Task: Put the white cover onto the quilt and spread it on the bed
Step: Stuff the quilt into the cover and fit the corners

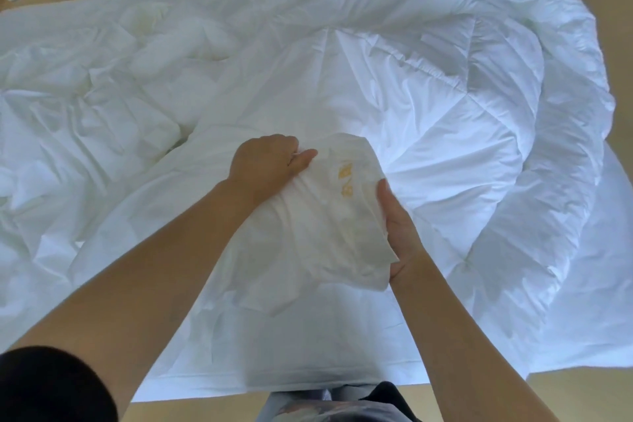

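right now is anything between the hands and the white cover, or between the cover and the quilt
Nothing visible does. The left hand and right hand both hold a bunched part of the white cover, and that bunch lies directly against the quilt.

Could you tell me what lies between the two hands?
Head view: the left hand and right hand hold a bunched white cover fold with yellow marks.

One head-worn wide-angle cam, faced forward and steeply down over the bedding's near edge. Close range: left hand [270, 164] and right hand [400, 226], gripping the white cover [325, 226], sat mid-frame. Forearms filled the bottom; the quilt [445, 96] ran to the top and right edges.
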Available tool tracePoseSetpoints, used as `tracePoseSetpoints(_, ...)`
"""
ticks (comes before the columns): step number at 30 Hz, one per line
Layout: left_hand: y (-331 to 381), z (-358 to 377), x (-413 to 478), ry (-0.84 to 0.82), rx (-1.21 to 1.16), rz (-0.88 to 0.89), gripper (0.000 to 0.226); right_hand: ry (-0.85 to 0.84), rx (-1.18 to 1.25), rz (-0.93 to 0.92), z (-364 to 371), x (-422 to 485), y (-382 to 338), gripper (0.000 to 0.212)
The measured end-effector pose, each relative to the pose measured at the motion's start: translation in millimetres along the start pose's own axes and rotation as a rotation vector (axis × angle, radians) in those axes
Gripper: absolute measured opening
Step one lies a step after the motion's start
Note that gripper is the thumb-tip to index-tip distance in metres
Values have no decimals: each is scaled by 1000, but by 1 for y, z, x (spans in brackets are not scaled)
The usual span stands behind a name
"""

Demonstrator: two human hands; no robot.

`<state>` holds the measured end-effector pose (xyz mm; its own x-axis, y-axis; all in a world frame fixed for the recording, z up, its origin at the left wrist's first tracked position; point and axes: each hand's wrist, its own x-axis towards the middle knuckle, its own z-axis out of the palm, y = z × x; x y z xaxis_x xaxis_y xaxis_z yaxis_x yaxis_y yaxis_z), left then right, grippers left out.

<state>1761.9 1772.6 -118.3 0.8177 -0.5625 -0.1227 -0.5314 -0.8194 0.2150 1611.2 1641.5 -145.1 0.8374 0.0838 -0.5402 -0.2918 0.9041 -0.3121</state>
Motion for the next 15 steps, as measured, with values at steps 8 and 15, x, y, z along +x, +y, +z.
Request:
tracePoseSetpoints(8,20,6,-35,314,-140,-32,50,136,-293,-84,2,-3,-18,8)
tracePoseSetpoints(15,44,25,-31,199,-335,-43,42,-7,48,-211,8,-10,-9,28)
